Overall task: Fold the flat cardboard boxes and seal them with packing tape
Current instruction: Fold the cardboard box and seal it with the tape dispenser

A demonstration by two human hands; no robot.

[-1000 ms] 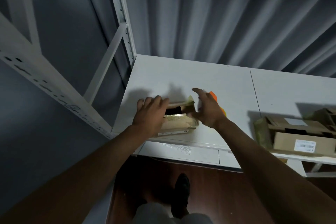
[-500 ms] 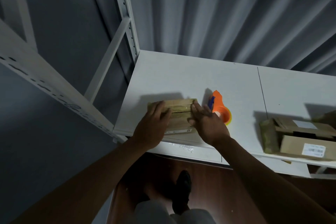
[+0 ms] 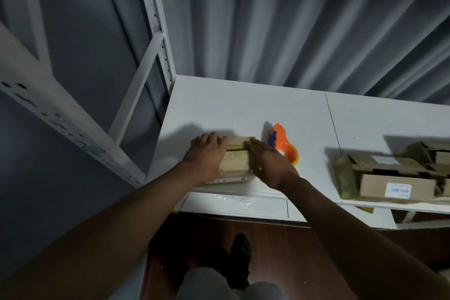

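Observation:
A small cardboard box (image 3: pixel 236 159) stands near the front left edge of the white table (image 3: pixel 243 109), its top flaps folded shut with a dark seam between them. My left hand (image 3: pixel 207 153) lies over the box's left side, fingers curled over its top edge. My right hand (image 3: pixel 270 164) presses flat against the box's right side with straight fingers. An orange tape dispenser (image 3: pixel 283 145) with a blue blade guard sits just right of the box, partly behind my right hand.
A pile of cardboard boxes (image 3: pixel 394 173), one bearing a white label, lies at the table's right front. A white metal shelf frame (image 3: pixel 73 129) rises on the left. Grey curtain hangs behind the table. My shoe (image 3: pixel 239 254) is on the dark floor below.
The box's top flaps were open a second ago and are now folded down. Both hands have closed in on the box's sides, and the right hand uncovered the tape dispenser.

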